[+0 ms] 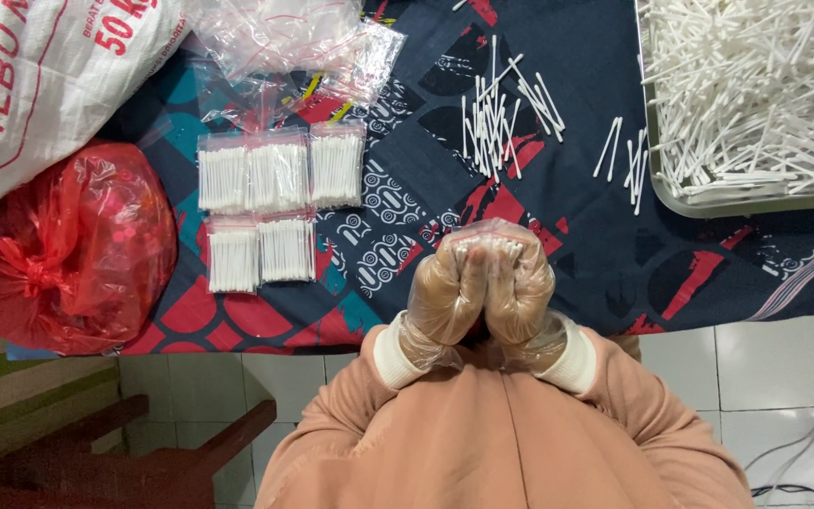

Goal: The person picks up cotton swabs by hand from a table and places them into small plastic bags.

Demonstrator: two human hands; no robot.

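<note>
Swabs (488, 249) bunched upright between both hands (480, 287), grip pressed together; five filled packs (275, 203) left of grip, loose swabs (499, 121) ahead, full tray (751, 203) unpacked.

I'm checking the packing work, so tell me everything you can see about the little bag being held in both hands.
The small bag is a clear plastic pouch filled with white cotton swabs, their tips lined up in a row at its top edge. It is held upright over the patterned cloth, pressed between the left hand and the right hand, both in thin clear plastic gloves. Only its upper part shows; the fingers cover the rest. Whether it is sealed cannot be told.
</note>
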